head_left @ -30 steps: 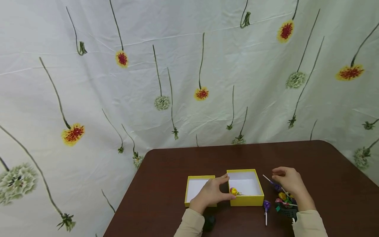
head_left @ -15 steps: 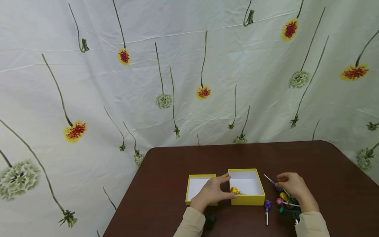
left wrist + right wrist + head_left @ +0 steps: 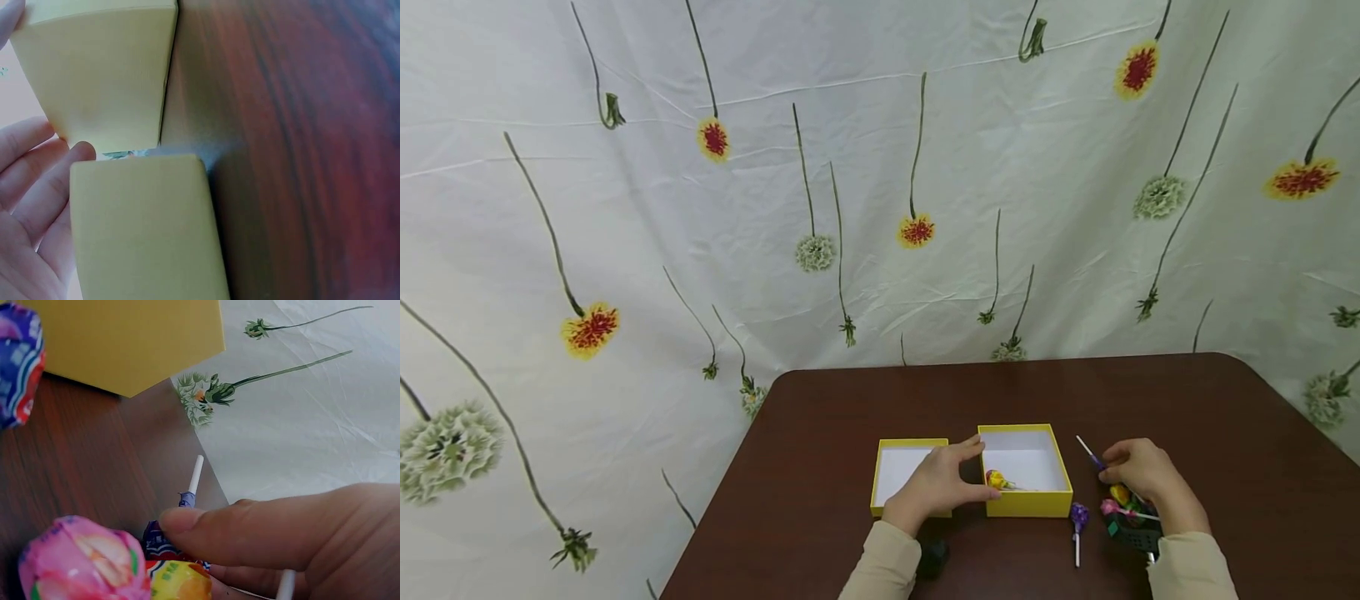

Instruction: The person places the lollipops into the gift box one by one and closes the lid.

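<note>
My left hand (image 3: 931,487) holds the open yellow box (image 3: 1030,505) at its left side, thumb at the front and fingertips at the back corner. A yellow-wrapped lollipop (image 3: 997,479) lies inside it. In the left wrist view, fingertips meet the corner of the box wall (image 3: 100,75). To the right, my right hand (image 3: 1142,471) pinches a purple-wrapped lollipop (image 3: 159,540), its white stick pointing away. A pink-wrapped lollipop (image 3: 84,559) and a yellow-wrapped one (image 3: 178,581) sit close beside the thumb in the right wrist view.
A shallower yellow box or lid (image 3: 876,479) lies left of the box, partly behind my left hand. Another purple lollipop (image 3: 1078,518) rests on the table. Below my right hand stands a small dark basket (image 3: 1138,540). A black object (image 3: 932,558) is by the left sleeve.
My right hand has come down onto the purple lollipop and pinches it; its stick has shifted slightly to the right. My left hand stays on the box.
</note>
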`<state>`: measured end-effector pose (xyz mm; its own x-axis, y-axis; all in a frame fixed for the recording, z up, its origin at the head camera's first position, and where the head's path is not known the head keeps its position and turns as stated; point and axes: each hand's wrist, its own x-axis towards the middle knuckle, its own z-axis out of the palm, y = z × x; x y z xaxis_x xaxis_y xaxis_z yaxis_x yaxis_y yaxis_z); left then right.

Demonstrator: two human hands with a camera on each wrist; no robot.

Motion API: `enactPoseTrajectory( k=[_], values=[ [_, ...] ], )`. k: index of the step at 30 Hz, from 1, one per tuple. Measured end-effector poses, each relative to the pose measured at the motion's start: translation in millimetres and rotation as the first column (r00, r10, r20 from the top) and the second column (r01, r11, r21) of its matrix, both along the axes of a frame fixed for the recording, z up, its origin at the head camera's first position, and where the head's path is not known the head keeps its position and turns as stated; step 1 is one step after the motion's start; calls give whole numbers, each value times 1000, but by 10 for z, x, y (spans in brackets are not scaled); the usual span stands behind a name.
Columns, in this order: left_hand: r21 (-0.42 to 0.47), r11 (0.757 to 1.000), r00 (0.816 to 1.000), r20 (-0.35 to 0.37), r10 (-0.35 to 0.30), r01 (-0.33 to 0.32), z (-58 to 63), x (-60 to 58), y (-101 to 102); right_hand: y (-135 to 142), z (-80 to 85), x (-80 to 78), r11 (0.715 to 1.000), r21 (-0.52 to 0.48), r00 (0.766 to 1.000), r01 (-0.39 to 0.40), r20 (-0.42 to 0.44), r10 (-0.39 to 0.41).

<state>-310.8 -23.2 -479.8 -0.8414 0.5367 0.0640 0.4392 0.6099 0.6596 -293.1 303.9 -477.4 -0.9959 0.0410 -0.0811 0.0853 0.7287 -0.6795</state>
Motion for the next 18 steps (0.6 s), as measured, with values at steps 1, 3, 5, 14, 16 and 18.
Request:
enactPoseTrajectory(
  k=[1, 3, 5, 14, 16, 18],
  values=[
    [0, 1000, 1000, -1, -1, 1, 2, 0, 1, -3, 4, 0, 1000, 1, 1000, 3, 2, -3],
    [2, 1000, 1000, -3, -2, 2, 3, 1, 2, -9, 8, 3, 1000, 0, 1000, 5, 3, -5],
    [-1, 1000, 1000, -4, -1, 1, 8, -2, 4, -12, 9, 3, 1000, -4, 1000, 9, 4, -9],
    [5, 1000, 1000, -17, -5, 5, 5, 1, 8, -34, 31, 7, 1000, -18, 1000, 11, -16, -12],
    [8, 1000, 1000, -13, -5, 5, 1, 0, 7, -44, 60, 11, 1000, -22, 1000, 14, -25, -15],
    [10, 1000, 1000, -12, -5, 5, -5, -5, 7, -54, 98, 16, 1000, -26, 999, 15, -33, -16]
  ],
)
